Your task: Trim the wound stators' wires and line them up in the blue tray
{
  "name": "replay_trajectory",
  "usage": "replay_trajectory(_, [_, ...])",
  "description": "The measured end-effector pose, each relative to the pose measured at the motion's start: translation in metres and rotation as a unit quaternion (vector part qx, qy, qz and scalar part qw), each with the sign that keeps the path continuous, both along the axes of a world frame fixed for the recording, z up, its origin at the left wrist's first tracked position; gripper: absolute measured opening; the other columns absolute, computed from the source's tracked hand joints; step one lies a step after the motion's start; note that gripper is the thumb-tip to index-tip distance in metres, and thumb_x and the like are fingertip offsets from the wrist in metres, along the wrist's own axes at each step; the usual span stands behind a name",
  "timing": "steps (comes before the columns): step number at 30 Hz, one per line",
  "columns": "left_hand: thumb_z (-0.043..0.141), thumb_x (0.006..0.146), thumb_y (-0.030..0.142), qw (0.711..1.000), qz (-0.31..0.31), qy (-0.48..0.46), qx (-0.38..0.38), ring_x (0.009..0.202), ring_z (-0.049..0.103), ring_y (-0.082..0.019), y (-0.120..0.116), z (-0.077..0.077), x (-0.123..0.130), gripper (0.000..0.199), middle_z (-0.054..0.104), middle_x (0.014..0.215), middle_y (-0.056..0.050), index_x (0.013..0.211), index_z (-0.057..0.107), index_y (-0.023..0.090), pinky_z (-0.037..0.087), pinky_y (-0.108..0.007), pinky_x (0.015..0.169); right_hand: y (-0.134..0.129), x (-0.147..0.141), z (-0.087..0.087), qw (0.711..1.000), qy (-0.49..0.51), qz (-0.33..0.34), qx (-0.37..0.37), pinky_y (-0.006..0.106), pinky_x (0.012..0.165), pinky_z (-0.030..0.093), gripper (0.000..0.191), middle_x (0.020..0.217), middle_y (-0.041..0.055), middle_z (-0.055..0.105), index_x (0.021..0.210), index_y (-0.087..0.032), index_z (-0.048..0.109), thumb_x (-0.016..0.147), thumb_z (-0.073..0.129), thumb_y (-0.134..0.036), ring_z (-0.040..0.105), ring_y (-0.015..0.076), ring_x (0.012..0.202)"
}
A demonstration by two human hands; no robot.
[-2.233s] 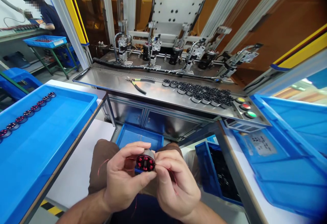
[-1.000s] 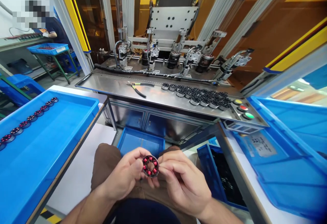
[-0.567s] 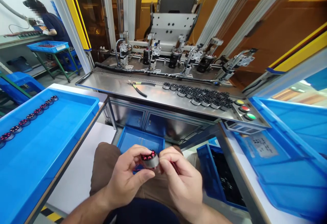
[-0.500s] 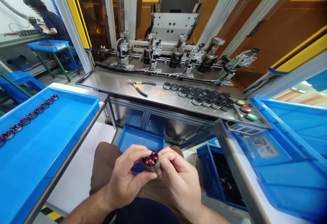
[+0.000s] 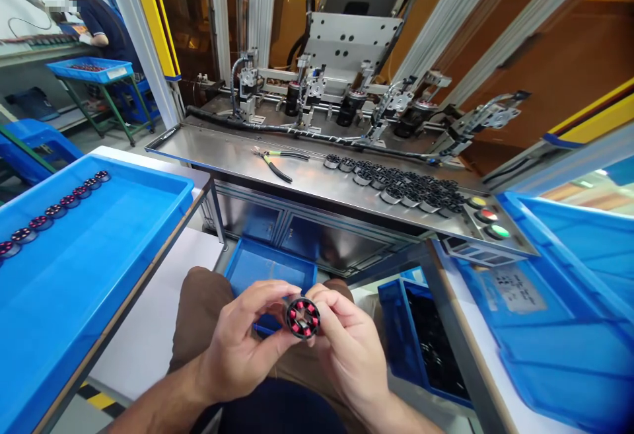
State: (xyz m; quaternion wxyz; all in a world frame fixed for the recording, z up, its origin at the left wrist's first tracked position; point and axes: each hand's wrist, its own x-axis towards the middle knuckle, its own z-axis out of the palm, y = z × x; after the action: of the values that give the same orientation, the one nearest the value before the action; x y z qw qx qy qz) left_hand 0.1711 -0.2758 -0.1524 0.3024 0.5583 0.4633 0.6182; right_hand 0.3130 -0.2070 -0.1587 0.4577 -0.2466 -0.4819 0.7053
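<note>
Above my lap I hold a motor stator (image 5: 308, 310), a short black ring with red coils set around its open middle. Its round end faces up toward me. My left hand (image 5: 247, 335) grips the left side, thumb below and fingers above. At the right side my right hand (image 5: 349, 338) is closed, thumb and fingers pinched against the stator's edge. Whether a thin wire lies between those fingertips is too small to make out. In the blue tray (image 5: 123, 249) on my left stands a row of similar stators (image 5: 55, 211) with red coils.
Pliers (image 5: 277, 162) and a cluster of black cores (image 5: 396, 183) lie on the metal ledge (image 5: 218, 150) before the machine. Push buttons (image 5: 496, 232) sit at its right end. Blue bins (image 5: 416, 341) flank my right side. A co-worker (image 5: 102, 21) is far left.
The stator has tipped so its open end faces me more squarely, and it has shifted slightly right. Both hands keep hold of it. My view has moved a little.
</note>
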Motion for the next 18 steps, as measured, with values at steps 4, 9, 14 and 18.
replay_trajectory(4, [0.064,0.085,-0.004,0.998,-0.011,-0.056,-0.040,0.110,0.070,-0.018,-0.005,0.000,0.002,0.062,0.072,0.123,-0.004,0.134,0.056,0.033,0.056,-0.027,0.097,0.004,0.004,0.004,0.993,-0.041,-0.046,0.102,0.022,0.050,0.045,0.024,0.068,-0.0004,0.054,0.074,-0.017,0.061,0.097,0.058,-0.024,0.053,0.0099,0.054])
replay_trajectory(9, [0.081,0.071,0.002,0.973,-0.098,-0.198,-0.060,0.121,0.063,-0.022,-0.003,0.005,0.001,0.075,0.068,0.127,-0.005,0.134,0.054,0.032,0.051,-0.033,0.105,0.017,0.020,0.018,0.919,-0.107,-0.084,0.371,0.027,0.060,0.055,0.013,0.072,0.0030,0.063,0.085,-0.019,0.065,0.094,0.056,-0.012,0.064,0.0152,0.067])
replay_trajectory(14, [0.086,0.071,0.035,0.871,-0.235,-0.333,-0.274,0.079,0.074,-0.017,0.013,0.010,0.001,0.045,0.075,0.091,-0.009,0.107,0.068,0.015,0.059,-0.023,0.067,0.026,0.032,0.027,0.837,-0.146,-0.093,0.518,0.025,0.058,0.059,0.010,0.075,0.0038,0.068,0.097,-0.020,0.064,0.095,0.056,-0.014,0.068,0.0147,0.067])
replay_trajectory(18, [0.081,0.078,0.039,0.841,-0.245,-0.376,-0.303,0.065,0.075,-0.018,0.018,0.014,0.006,0.037,0.077,0.077,-0.011,0.098,0.070,0.010,0.056,-0.020,0.054,0.030,0.036,0.031,0.813,-0.138,-0.088,0.559,0.029,0.059,0.060,0.013,0.075,0.0037,0.066,0.100,-0.020,0.063,0.094,0.055,-0.012,0.067,0.0154,0.066])
